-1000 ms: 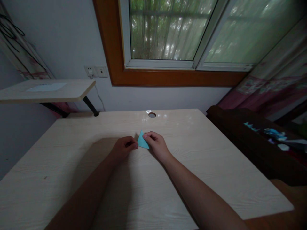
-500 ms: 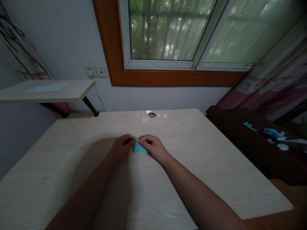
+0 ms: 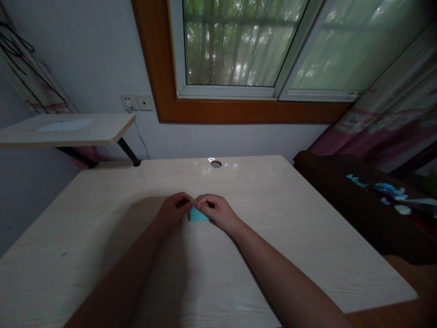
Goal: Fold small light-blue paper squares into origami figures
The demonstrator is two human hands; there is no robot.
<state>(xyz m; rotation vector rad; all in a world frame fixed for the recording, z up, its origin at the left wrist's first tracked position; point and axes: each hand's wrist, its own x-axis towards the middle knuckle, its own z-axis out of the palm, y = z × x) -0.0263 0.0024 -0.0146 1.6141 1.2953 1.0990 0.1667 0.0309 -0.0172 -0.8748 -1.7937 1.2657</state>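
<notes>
A small piece of light-blue paper (image 3: 199, 215) is between my hands, close above the pale wooden desk (image 3: 218, 273). My left hand (image 3: 175, 207) pinches its upper left tip between thumb and forefinger. From the other side, my right hand (image 3: 215, 208) grips the paper's upper edge, its fingertips meeting those of my left. The paper's lower part shows below the fingers. Its top is hidden behind them.
A raised shelf (image 3: 112, 132) on black legs stands at the desk's back left, with a pale sheet (image 3: 64, 125) on it. A round cable hole (image 3: 216, 164) lies near the back edge. To the right is dark furniture (image 3: 341, 200) with blue and white items (image 3: 391, 190).
The paper has shifted slightly down and toward me. My fingertips have come together over its upper tip, which showed between them before.
</notes>
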